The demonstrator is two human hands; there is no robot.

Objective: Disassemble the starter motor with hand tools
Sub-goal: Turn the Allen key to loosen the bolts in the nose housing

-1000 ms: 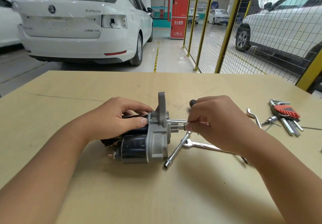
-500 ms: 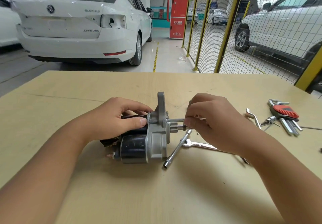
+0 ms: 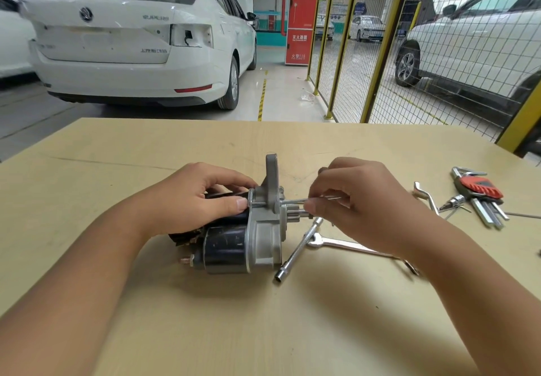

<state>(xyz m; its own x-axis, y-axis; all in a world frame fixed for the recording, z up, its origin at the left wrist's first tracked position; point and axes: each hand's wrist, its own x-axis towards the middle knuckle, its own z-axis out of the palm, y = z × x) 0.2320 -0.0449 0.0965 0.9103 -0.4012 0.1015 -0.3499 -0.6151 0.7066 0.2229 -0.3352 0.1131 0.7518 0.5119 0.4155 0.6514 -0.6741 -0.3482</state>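
The starter motor (image 3: 234,247), black body with a silver aluminium nose housing, lies on its side on the wooden table (image 3: 263,331). My left hand (image 3: 202,200) grips its upper black cylinder, thumb against the housing flange. My right hand (image 3: 348,200) pinches a thin metal screwdriver shaft (image 3: 292,201) that runs level into the housing's right face, above the pinion gear. The tool's dark handle is mostly hidden behind my fingers.
A T-shaped socket wrench (image 3: 295,251) and an open-end spanner (image 3: 348,245) lie just right of the motor, partly under my right wrist. Farther right sit a bent wrench (image 3: 426,197) and a red-holdered hex key set (image 3: 480,191). Cars and a yellow mesh fence stand beyond the table.
My right hand has rolled its fingers around the screwdriver shaft, so the dark handle tip is now mostly hidden. The motor and my left hand have stayed put.
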